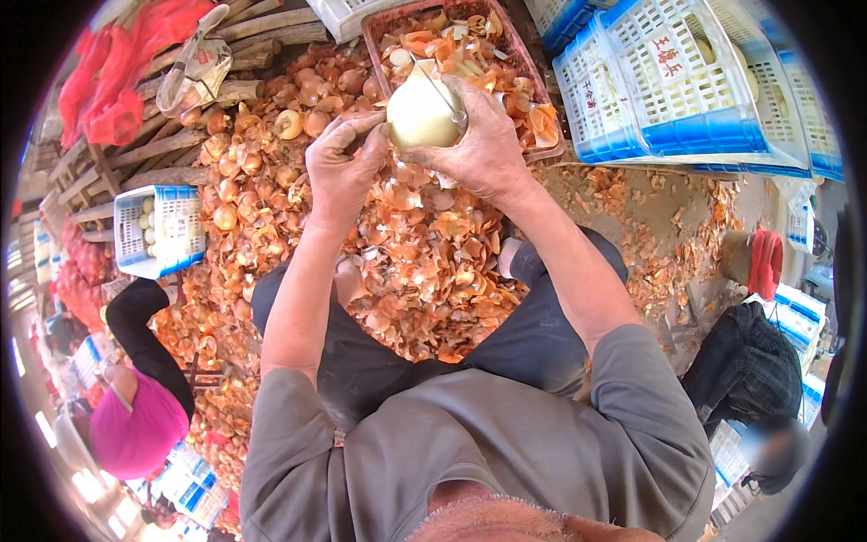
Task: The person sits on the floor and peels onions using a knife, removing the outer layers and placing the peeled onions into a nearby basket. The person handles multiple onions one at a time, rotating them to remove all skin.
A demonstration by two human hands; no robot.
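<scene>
A peeled, pale onion (421, 114) is held up over the front of a red plastic crate (552, 150). My right hand (477, 146) wraps its right side, thumb below and fingers behind. A thin metal blade or wire (439, 85) slants across the onion near the right fingers; its grip is hidden. My left hand (345, 159) has thumb and forefinger drawn together against the onion's left edge. Whether a scrap of skin is between those fingertips is too small to tell. Orange onion skins (467, 44) and whitish pieces fill the red crate.
Unpeeled onions (227, 190) and loose skins (433, 271) cover the floor between my legs. Blue-and-white crates (691, 88) bearing writing stand at right; a smaller crate (177, 227) holds peeled onions. Wooden poles (162, 146) lie upper left. People sit left (139, 427) and right (748, 359).
</scene>
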